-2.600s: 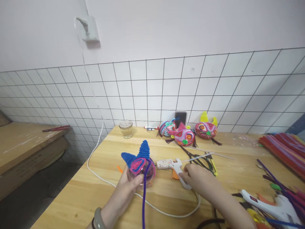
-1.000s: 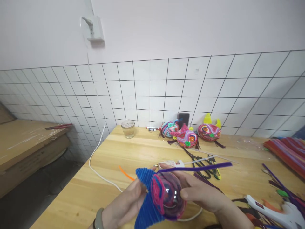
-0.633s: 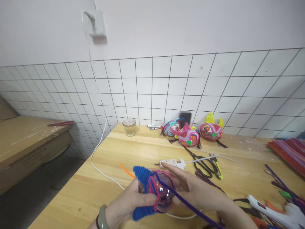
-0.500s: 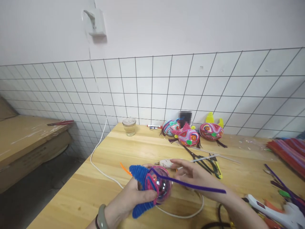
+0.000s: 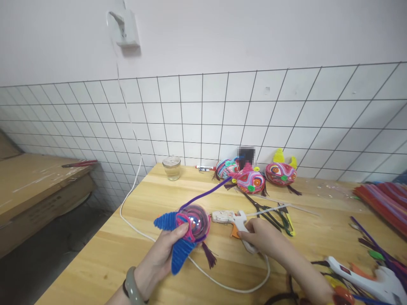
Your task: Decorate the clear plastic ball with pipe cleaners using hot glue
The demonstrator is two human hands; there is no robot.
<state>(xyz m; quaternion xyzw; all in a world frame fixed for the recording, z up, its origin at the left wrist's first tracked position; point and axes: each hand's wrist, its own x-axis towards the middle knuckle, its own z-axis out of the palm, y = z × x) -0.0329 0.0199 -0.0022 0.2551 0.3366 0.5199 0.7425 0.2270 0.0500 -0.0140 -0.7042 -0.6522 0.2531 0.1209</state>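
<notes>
Nearest the viewer, a person's left hand [image 5: 162, 254], a grey band at the wrist, holds a clear plastic ball [image 5: 197, 221] just above the wooden table [image 5: 127, 262], its grip closed around the ball's near side. The ball is see-through and glossy, wound with pink and magenta pipe cleaner coils. Two ribbed blue pipe cleaner ears [image 5: 179, 254] stick out from it, one pointing left and one down toward the viewer. A long purple pipe cleaner [image 5: 203, 194] rises from the ball and slants away to the right, and a short dark purple tuft hangs below.

Just to the right, the right hand [image 5: 263, 237] rests on the white handle of a glue gun [image 5: 233, 220] lying on the table; the fingers seem curled about the handle, though the view is poor there. A white cord [image 5: 140, 237] loops across the table beneath both hands.

Farther back lie black scissors [image 5: 270, 216]. At the table's far edge, against the tiled wall, sit three finished ornaments [image 5: 251, 180] and a small glass jar [image 5: 171, 168]. A second glue gun [image 5: 365, 277] lies at the right.
</notes>
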